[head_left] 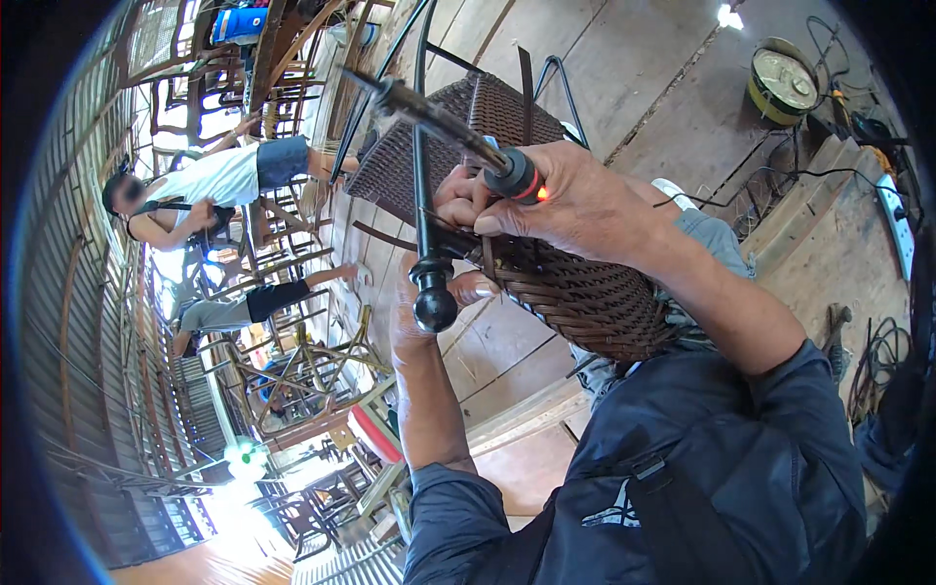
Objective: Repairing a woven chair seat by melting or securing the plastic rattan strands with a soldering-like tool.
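A dark brown woven wicker piece leans in front of my lap, its black metal frame rod ending in a ball knob. My right hand is closed around a soldering iron, whose handle shows a lit orange light. The iron's metal tip points to the upper left, over the frame and apart from the weave. My left hand is partly behind the rod, its thumb pressed on the weave's edge; its other fingers are largely hidden. Loose flat brown strips stick out of the weaving.
On the plank floor at the upper right stands a can beside tangled cables. A white power strip lies at the far right. To the left, a person in a white top stands near another person among several chair frames.
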A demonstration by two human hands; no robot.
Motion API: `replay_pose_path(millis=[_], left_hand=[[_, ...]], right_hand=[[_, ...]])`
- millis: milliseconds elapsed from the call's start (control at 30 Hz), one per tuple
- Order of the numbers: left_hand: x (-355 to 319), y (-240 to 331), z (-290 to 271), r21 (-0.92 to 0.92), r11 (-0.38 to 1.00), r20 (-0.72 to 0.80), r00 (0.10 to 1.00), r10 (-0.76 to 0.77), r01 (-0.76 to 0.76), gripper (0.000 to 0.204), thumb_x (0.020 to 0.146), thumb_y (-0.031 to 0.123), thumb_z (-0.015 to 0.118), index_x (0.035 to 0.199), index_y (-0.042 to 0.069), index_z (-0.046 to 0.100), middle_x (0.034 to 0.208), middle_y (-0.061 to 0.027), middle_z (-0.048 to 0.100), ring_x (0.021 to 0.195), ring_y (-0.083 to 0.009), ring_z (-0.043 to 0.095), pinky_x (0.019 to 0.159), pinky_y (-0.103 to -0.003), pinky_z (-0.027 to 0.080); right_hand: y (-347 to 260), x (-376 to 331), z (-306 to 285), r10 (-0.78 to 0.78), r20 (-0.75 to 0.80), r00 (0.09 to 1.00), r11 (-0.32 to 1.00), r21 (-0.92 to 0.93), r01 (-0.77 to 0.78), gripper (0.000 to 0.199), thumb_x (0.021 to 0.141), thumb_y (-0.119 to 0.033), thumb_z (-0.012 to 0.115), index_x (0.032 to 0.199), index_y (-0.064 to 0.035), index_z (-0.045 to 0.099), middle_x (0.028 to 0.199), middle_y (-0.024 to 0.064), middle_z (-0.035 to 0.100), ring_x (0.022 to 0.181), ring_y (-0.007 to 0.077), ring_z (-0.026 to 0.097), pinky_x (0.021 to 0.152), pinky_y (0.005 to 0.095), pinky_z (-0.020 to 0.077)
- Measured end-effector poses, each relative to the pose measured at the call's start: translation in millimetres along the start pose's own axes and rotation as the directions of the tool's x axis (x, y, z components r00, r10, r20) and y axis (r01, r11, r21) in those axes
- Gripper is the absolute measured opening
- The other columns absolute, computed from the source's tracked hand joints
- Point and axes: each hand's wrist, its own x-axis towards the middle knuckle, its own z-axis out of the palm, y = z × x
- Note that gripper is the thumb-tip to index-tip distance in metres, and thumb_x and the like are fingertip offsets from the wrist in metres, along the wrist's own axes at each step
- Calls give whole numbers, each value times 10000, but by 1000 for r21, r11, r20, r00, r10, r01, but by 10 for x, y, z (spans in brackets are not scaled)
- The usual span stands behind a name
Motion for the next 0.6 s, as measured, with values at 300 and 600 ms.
replay_pose_path(millis=[300, 600], left_hand=[[21, -235, 74, -196, 975, 15, 994, 108, -103, 793, 557, 376, 855, 1195, 54, 511, 1329, -124, 420, 1313, -306, 313, 1078, -473, 232], [-744, -394, 55, 423, 903, -633, 691, 350, -70, 368, 790, -13, 626, 1142, 36, 526, 865, -106, 622, 707, -196, 598, 685, -297, 492]], right_hand=[[39, -17, 31, 89, -24, 996, 986, 144, -84, 130, 777, -105, 692, 859, -15, 647, 729, 8, 610, 712, 66, 535, 672, 233, 449], [-60, -3, 19, 160, -42, 986, 987, 6, -159, 107, 778, -105, 696, 800, -20, 634, 698, 7, 594, 685, 83, 537, 642, 249, 446]])
